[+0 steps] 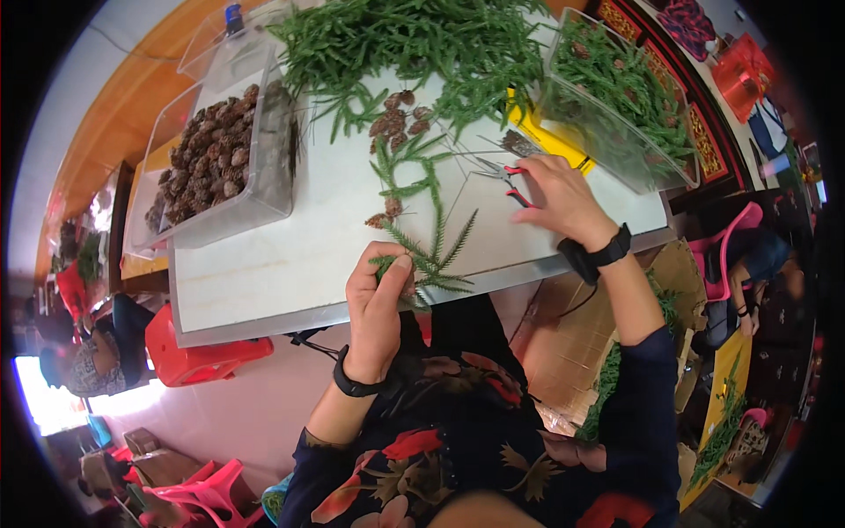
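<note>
plastic bins (233,224) hold pinecones (207,163) and greenery (625,88); left fingers (400,267) pinch a sprig (429,261), right fingers (547,167) spread around pliers (501,173)

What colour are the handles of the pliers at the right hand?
Red and black handles; the head view shows them.

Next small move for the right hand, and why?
Probably close the right hand more firmly around the red-handled pliers: it is spread right at them, how firm its grip is can't be told, and the left hand pinches the green sprig.
</note>
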The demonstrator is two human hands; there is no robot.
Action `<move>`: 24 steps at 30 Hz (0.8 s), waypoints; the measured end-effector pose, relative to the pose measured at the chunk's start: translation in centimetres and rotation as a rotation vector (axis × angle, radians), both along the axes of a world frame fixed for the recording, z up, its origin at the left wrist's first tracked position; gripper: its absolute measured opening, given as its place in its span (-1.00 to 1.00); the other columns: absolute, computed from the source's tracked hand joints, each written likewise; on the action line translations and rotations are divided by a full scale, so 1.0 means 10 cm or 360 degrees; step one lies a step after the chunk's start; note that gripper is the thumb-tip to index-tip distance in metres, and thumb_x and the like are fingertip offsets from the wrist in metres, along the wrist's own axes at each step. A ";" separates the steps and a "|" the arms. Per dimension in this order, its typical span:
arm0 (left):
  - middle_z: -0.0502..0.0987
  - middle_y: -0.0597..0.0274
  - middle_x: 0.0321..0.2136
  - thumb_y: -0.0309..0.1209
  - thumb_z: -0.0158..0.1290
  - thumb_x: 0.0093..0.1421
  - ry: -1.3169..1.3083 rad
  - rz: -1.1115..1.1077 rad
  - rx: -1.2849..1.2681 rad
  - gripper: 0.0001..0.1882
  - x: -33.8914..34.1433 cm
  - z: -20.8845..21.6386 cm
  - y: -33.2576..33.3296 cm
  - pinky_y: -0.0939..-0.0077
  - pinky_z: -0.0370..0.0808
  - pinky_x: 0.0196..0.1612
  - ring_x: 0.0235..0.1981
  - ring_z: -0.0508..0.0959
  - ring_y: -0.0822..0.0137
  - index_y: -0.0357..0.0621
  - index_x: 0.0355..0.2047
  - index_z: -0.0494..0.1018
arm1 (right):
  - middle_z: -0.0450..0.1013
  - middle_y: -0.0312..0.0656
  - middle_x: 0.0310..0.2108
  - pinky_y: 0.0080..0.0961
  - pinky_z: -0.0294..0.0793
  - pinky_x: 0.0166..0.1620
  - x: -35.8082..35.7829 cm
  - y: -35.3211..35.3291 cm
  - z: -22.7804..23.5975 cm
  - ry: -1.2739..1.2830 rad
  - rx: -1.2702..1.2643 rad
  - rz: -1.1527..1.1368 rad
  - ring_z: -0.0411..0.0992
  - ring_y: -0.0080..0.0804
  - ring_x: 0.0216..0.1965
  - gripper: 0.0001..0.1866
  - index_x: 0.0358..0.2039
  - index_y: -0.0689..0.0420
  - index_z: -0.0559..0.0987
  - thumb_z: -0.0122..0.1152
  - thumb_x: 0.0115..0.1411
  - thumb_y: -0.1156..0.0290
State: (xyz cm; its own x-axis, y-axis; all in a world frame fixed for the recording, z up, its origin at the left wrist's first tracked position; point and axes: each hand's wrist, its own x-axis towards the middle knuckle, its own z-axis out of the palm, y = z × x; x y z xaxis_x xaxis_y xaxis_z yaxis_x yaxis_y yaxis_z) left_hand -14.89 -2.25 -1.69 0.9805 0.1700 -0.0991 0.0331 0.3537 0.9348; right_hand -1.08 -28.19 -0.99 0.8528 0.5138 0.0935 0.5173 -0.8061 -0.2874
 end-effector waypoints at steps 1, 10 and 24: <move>0.36 0.40 -0.55 -0.53 -0.05 0.25 0.0004 -0.0006 -0.0057 -0.96 0.00 0.00 0.01 0.69 0.24 -0.40 -0.52 0.29 0.57 -0.22 -0.32 0.40 | 0.38 -0.05 -0.06 -0.24 0.32 0.04 0.05 -0.04 -0.03 0.0007 0.0004 0.0015 0.30 -0.01 0.00 -0.37 -0.01 0.14 0.43 0.45 -0.13 0.29; 0.42 0.34 -0.53 -0.54 -0.02 0.22 0.0129 0.0037 -0.0328 -0.94 -0.04 0.02 0.12 0.66 0.26 -0.41 -0.53 0.32 0.53 -0.22 -0.31 0.44 | 0.38 -0.04 -0.20 -0.21 0.41 -0.08 0.22 -0.02 -0.24 -0.0153 -0.0325 0.0302 0.37 -0.04 -0.11 -0.53 -0.11 0.20 0.42 0.32 -0.04 0.36; 0.44 0.23 -0.58 -0.50 -0.03 0.19 0.0240 -0.0076 -0.0386 -0.93 -0.08 0.02 0.19 0.63 0.29 -0.43 -0.59 0.34 0.46 -0.25 -0.35 0.41 | 0.39 -0.06 -0.31 -0.34 0.44 -0.23 -0.43 0.37 0.33 0.0558 0.0690 0.0501 0.43 -0.07 -0.27 -0.74 -0.22 0.19 0.38 0.14 0.04 0.63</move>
